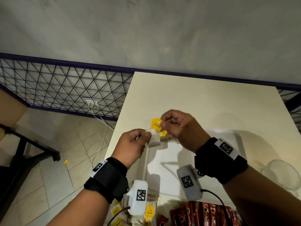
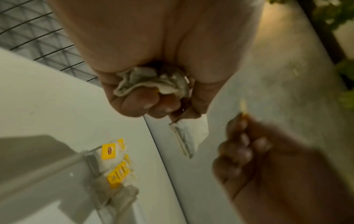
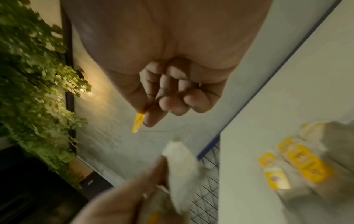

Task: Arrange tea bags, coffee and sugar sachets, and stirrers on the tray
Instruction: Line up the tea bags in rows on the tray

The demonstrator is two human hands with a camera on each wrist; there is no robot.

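Note:
Both hands hover above the far left corner of a clear tray (image 1: 172,162). My left hand (image 1: 146,135) grips a bunch of white tea bags (image 2: 151,81) in its curled fingers, and one pouch (image 1: 154,141) hangs out below the thumb. My right hand (image 1: 162,125) pinches that bag's yellow tag (image 1: 156,123) between thumb and forefinger, a short way up and right of the pouch. In the right wrist view the tag (image 3: 138,122) sticks out past the fingertips. Two or three tea bags with yellow tags (image 2: 110,151) lie in the tray corner.
A loose pile of tea bags (image 1: 149,211) and a row of red coffee sachets (image 1: 205,212) lie at the near table edge. A clear glass vessel (image 1: 280,173) stands at the right. The cream table (image 1: 203,98) ends at a wire-mesh fence (image 1: 65,88) on the left.

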